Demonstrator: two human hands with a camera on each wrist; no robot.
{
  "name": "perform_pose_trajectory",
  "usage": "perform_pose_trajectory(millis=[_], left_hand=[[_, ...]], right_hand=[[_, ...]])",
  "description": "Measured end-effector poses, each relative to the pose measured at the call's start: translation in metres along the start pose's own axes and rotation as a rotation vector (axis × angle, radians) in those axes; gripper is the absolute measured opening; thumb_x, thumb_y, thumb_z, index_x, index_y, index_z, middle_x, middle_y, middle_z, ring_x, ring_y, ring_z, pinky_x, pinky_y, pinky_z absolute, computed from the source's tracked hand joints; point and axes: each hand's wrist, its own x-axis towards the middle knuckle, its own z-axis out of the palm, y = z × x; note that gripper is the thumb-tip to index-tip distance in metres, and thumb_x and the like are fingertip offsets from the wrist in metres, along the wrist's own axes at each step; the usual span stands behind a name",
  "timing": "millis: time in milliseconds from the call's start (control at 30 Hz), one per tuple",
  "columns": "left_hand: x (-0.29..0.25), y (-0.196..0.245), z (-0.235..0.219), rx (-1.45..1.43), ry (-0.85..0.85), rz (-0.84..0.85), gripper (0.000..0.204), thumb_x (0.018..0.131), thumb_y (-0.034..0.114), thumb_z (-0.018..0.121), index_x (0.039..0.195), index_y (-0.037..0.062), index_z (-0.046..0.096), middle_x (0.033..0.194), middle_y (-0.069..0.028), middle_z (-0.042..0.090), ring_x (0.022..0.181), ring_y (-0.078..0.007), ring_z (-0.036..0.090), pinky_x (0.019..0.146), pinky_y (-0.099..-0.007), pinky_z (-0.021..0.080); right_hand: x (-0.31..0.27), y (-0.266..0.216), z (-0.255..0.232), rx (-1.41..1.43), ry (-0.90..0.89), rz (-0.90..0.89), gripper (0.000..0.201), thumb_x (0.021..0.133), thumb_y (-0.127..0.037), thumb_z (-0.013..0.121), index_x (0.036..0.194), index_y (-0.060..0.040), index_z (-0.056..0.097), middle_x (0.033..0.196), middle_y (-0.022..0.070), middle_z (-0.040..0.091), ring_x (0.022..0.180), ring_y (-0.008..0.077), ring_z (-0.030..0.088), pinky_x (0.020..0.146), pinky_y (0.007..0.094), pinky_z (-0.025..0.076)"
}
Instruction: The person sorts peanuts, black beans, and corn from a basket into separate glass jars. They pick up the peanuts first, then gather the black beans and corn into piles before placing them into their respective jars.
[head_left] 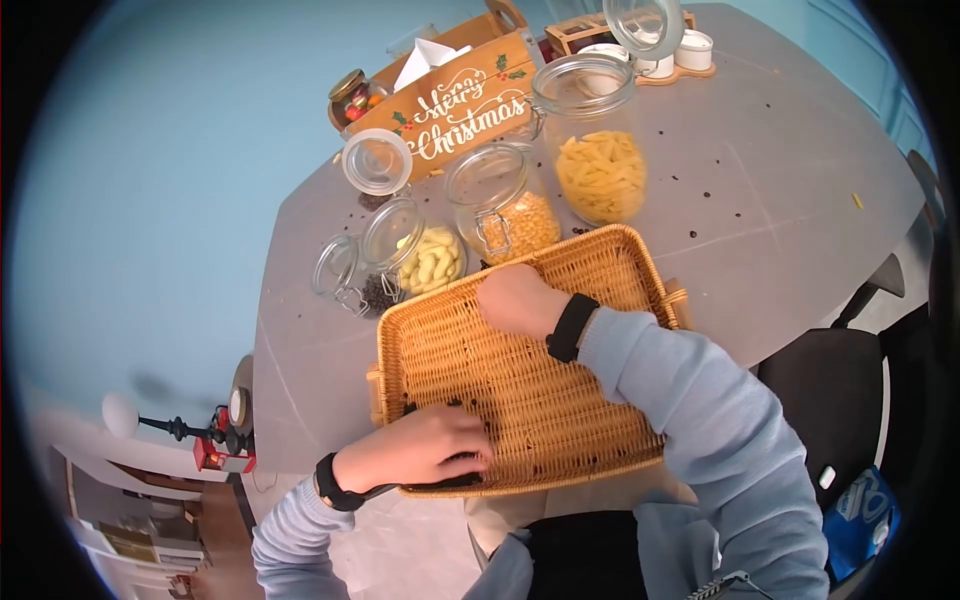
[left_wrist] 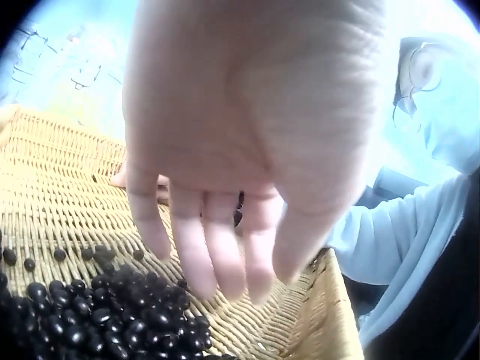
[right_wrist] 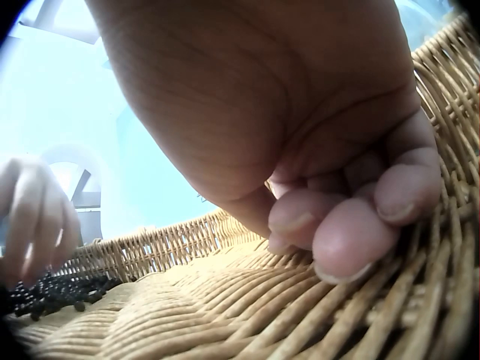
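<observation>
A shallow wicker basket [head_left: 540, 415] sits tilted at the table's near edge. Black beans [left_wrist: 112, 315] lie heaped in its near left corner, with several strays on the weave. My left hand [head_left: 425, 447] hangs over that corner, its fingers [left_wrist: 196, 259] loosely spread and pointing down beside the heap. Inside the far wall, my right hand [head_left: 520, 300] reaches down to the wicker. In the right wrist view its fingers [right_wrist: 352, 236] are curled toward the palm, tips right at the weave, and nothing shows between them.
Behind the basket stand open glass jars of penne [head_left: 602, 175], corn kernels [head_left: 525, 225], pale curved pieces [head_left: 432, 262] and dark beans [head_left: 380, 295]. Farther back are a Merry Christmas wooden box [head_left: 460, 105] and small white pots [head_left: 692, 55]. Stray beans [head_left: 693, 234] dot the table's right side.
</observation>
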Motion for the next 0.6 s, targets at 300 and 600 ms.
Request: perform_pose_trajectory(millis=[300,600], left_hand=[[-0.016,-0.006,0.024,0.175,0.081,-0.074,0.019,0.083,0.022,0.057,0.095,0.0081,0.051,0.088,-0.0079,0.048,0.085,-0.0263,0.049,0.070,-0.0342,0.041],[-0.045,-0.007,0.046,0.111,0.107,-0.156,0.017,0.088,0.022,0.047,0.088,0.0064,0.053,0.078,-0.0094,0.050,0.076,-0.0275,0.052,0.063,-0.0371,0.044]], right_hand=[[0.001,0.004,0.007,0.032,0.051,-0.001,0.022,0.075,-0.020,0.055,0.064,-0.0034,0.063,0.065,0.0129,0.061,0.062,0.0300,0.060,0.056,0.0409,0.047],[0.001,0.001,0.002,0.021,0.011,0.001,0.013,0.070,-0.013,0.057,0.070,-0.0054,0.067,0.068,0.0102,0.063,0.065,0.0268,0.062,0.055,0.0386,0.049]])
